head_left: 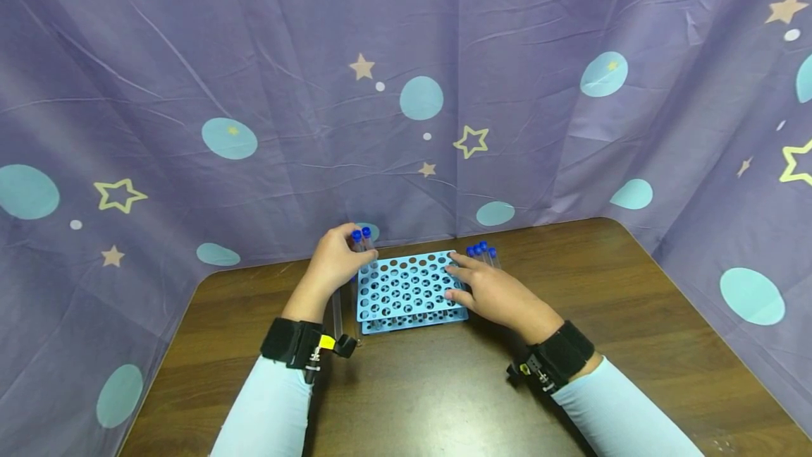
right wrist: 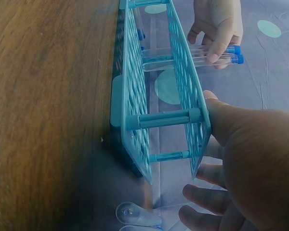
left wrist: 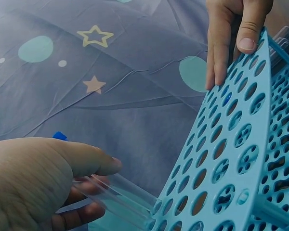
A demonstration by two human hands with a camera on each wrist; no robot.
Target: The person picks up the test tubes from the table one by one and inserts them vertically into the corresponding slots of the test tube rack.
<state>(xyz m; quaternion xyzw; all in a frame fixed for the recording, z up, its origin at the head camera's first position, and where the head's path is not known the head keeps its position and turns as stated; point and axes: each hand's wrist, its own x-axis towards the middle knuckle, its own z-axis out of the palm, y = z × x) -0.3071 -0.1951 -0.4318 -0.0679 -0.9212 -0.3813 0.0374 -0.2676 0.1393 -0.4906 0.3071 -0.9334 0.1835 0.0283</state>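
Observation:
A light-blue two-tier test tube rack [head_left: 409, 288] stands on the table, its plates full of round holes. At its far left corner my left hand [head_left: 335, 259] pinches two clear test tubes [right wrist: 200, 61] with blue caps between thumb and fingers. In the right wrist view their lower ends reach between the rack's upper and lower plates. My right hand [head_left: 501, 293] rests on the rack's right edge, fingers spread over the upper plate. Its thumb [right wrist: 216, 103] touches the plate's edge in the right wrist view.
Several blue-capped test tubes [head_left: 482, 251] are beyond the right hand, off the rack's right end. More clear tubes [head_left: 337, 312] lie along the rack's left side. A patterned purple curtain [head_left: 406, 182] hangs behind the brown wooden table [head_left: 419, 393].

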